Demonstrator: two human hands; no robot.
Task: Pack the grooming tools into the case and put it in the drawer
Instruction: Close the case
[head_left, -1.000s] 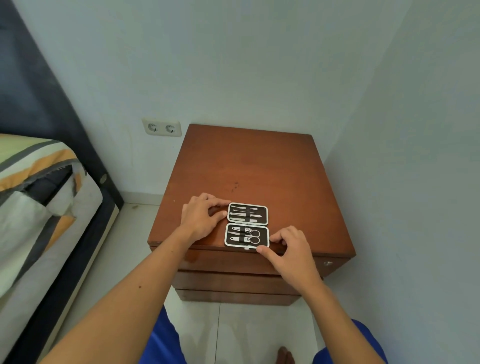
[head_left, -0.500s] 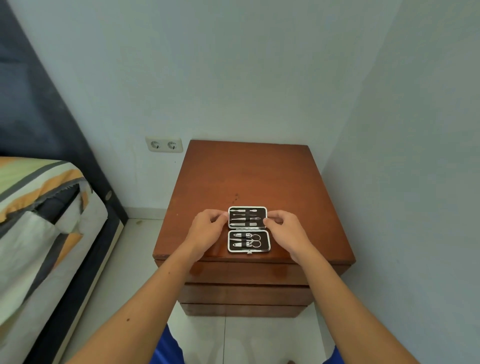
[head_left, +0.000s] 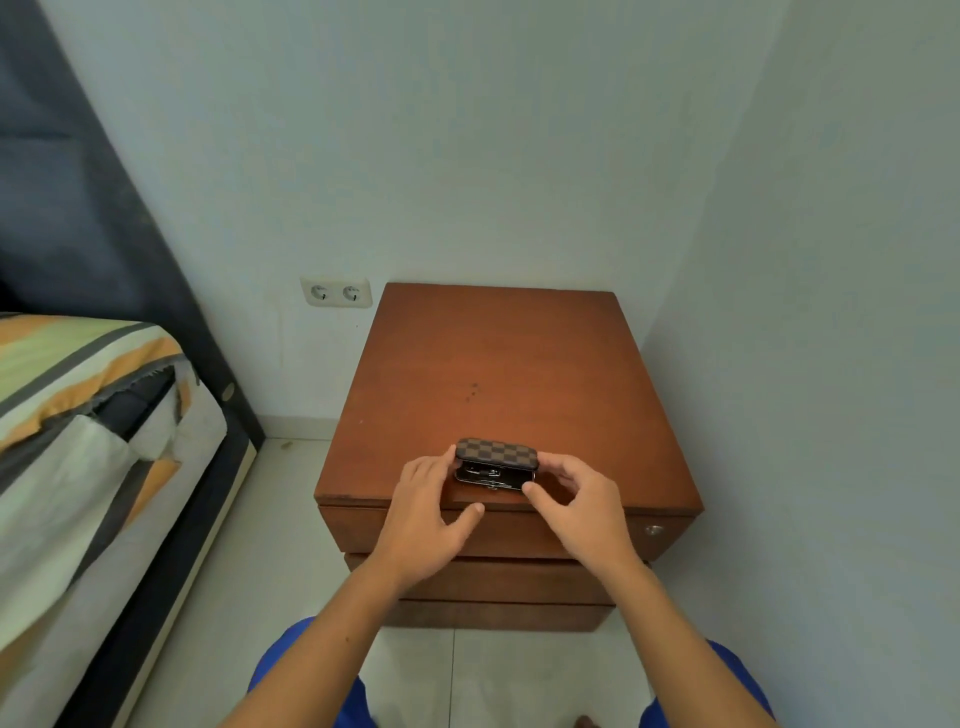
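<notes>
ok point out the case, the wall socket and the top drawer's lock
case (head_left: 496, 451), head view, on its checkered lid
wall socket (head_left: 336, 293), head view, between its two outlets
drawer lock (head_left: 653, 530), head view, on the metal cylinder

Case (head_left: 496, 451) brown checkered; nightstand (head_left: 498, 364) reddish-brown; bedding (head_left: 78, 364) orange, green, grey stripes.

Inside the half-closed brown checkered case (head_left: 496, 452), the metal grooming tools (head_left: 485, 474) show only as an indistinct glint.
</notes>
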